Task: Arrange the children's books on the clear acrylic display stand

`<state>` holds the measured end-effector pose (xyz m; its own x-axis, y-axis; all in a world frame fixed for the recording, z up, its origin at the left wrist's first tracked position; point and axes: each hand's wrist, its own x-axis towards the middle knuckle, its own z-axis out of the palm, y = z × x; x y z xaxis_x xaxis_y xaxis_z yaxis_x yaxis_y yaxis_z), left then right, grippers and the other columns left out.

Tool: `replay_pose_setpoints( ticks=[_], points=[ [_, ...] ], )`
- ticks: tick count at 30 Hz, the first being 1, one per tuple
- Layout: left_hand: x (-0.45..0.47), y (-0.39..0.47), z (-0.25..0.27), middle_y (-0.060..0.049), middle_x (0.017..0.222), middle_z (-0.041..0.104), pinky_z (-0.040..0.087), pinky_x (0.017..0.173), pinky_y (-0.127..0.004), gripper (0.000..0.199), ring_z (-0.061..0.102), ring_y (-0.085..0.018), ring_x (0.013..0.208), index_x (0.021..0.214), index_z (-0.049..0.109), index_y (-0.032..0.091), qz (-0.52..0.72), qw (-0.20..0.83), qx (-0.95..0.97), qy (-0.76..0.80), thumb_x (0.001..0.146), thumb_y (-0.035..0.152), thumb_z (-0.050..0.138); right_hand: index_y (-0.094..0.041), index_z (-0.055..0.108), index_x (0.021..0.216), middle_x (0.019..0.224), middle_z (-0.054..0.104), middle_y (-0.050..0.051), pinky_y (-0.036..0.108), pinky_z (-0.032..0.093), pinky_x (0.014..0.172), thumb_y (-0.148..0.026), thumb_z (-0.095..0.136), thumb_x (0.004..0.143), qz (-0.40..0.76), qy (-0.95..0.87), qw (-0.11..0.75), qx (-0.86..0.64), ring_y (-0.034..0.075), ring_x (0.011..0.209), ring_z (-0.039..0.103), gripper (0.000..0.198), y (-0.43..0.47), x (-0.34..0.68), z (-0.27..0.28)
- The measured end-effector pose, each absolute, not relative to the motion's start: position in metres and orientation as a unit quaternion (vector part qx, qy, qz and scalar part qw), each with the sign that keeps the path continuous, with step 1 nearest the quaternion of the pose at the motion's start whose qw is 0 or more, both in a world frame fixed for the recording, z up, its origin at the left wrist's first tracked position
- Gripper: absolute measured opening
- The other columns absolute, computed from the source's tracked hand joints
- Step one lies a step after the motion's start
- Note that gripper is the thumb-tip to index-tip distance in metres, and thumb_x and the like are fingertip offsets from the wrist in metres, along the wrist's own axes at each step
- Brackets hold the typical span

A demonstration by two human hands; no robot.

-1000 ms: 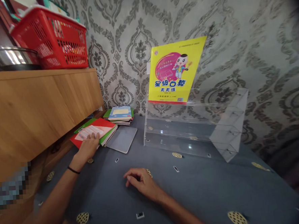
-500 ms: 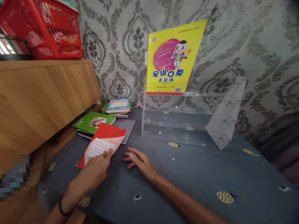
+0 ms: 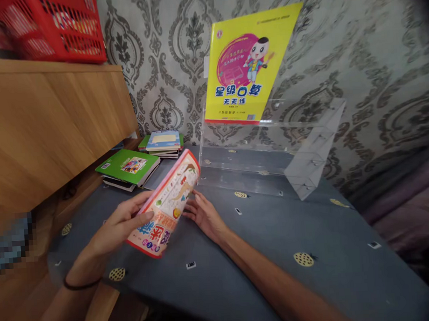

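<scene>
My left hand grips a thin red-edged booklet with a cartoon animal cover, thumb on the front and fingers behind. The booklet is tilted and slightly curved above the table. At its right edge is my right hand, fingers stretched out and apart; whether they touch the booklet I cannot tell. Beyond stands a clear acrylic rack with stepped tiers. A yellow workbook leans upright in its top tier at the left.
Left of the rack lie a stack topped by a green book and another topped by a blue-and-white book. A wooden cabinet borders the left side, carrying a red plastic basket. A patterned dark cloth covers the table.
The booklet has been raised and turned over from its red, text-printed side to its cartoon cover. My left hand's hold has shifted to its lower left edge. The view has shifted slightly.
</scene>
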<state>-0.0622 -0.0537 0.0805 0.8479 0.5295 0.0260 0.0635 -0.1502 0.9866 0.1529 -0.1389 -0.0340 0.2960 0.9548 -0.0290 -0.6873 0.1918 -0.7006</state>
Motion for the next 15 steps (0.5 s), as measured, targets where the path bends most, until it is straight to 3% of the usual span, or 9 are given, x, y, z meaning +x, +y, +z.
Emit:
replay_pose_setpoints(
  ticks=[4,9,15],
  points=[
    [-0.063,-0.046,0.063,-0.010,0.111,0.076,0.061,0.076,-0.031,0.057,0.075,-0.022,0.085,0.134,0.057,0.019,0.214,0.737,0.607,0.205,0.082,0.032,0.076,-0.020,0.072,0.099,0.096,0.079,0.004,0.029,0.059,0.072,-0.045,0.093,0.059,0.536,-0.206,0.739,-0.353,0.019,0.083,0.074,0.051,-0.142,0.156,-0.030],
    [-0.058,-0.039,0.037,-0.010,0.106,0.077,0.061,0.075,-0.028,0.053,0.076,-0.022,0.086,0.127,0.061,0.018,0.196,0.774,0.562,0.218,0.078,0.027,0.081,-0.018,0.074,0.096,0.097,0.080,0.006,0.039,0.061,0.079,-0.043,0.093,0.060,0.505,-0.215,0.727,-0.413,0.025,0.085,0.076,0.048,-0.157,0.168,-0.030],
    [-0.044,-0.038,0.022,-0.015,0.116,0.074,0.061,0.073,-0.030,0.057,0.075,-0.023,0.088,0.134,0.054,0.016,0.166,0.789,0.553,0.210,0.083,0.027,0.076,-0.019,0.074,0.100,0.099,0.080,0.007,0.045,0.059,0.088,-0.044,0.091,0.062,0.486,-0.207,0.734,-0.427,0.028,0.091,0.076,0.048,-0.173,0.175,-0.029]
  ],
)
